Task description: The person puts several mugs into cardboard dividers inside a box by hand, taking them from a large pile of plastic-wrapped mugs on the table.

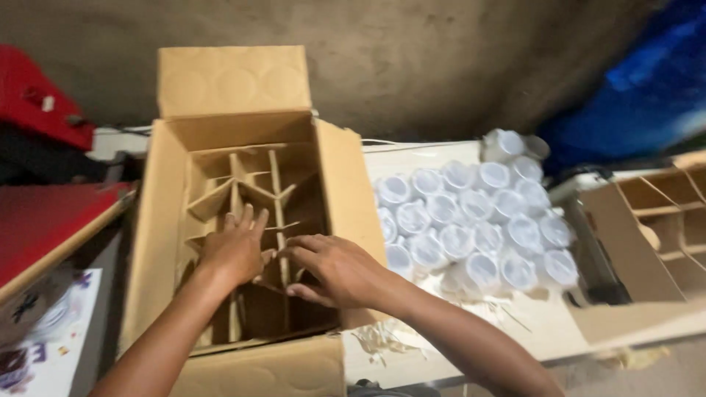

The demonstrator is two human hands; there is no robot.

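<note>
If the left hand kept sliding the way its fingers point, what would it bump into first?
Probably the cardboard divider strips just beyond the left hand, inside the open cardboard box; depth is hard to judge.

The box was plain matt brown cardboard, its dividers the same dull, rough-edged board. Right of the box, the cups looked smooth, glossy and white. Left of the box, a tabletop showed a smooth red finish
</note>
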